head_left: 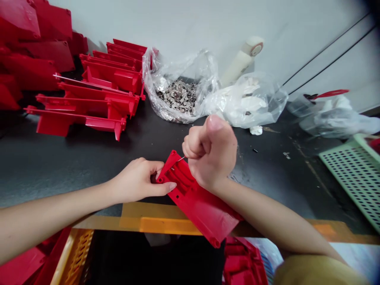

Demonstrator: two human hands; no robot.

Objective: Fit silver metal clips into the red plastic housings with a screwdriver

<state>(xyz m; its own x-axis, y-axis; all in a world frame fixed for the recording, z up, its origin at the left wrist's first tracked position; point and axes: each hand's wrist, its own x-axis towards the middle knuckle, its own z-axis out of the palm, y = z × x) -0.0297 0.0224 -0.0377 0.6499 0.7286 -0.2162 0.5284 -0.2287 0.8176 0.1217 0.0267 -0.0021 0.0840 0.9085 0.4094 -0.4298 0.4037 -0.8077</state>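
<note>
A red plastic panel (204, 208) lies aslant over the table's front edge, its recessed compartment facing up. My left hand (145, 178) grips its far left corner, with the thumb on top near the compartment and the fingers at the edge. Inside that compartment a small metal spring contact (172, 169) shows. My right hand (212, 152) is closed in a fist above the panel. From it sticks out a thin metal tool (180, 159), its tip at the compartment's far edge; the rest is hidden in the fist.
Several red panels (89, 99) stand in a row at the back left, beside more stacked ones. An open plastic bag (151, 97) holds small metal pieces. Behind it stands a white bottle (240, 61). A green basket (350, 166) is at right, a yellow crate (78, 253) below left.
</note>
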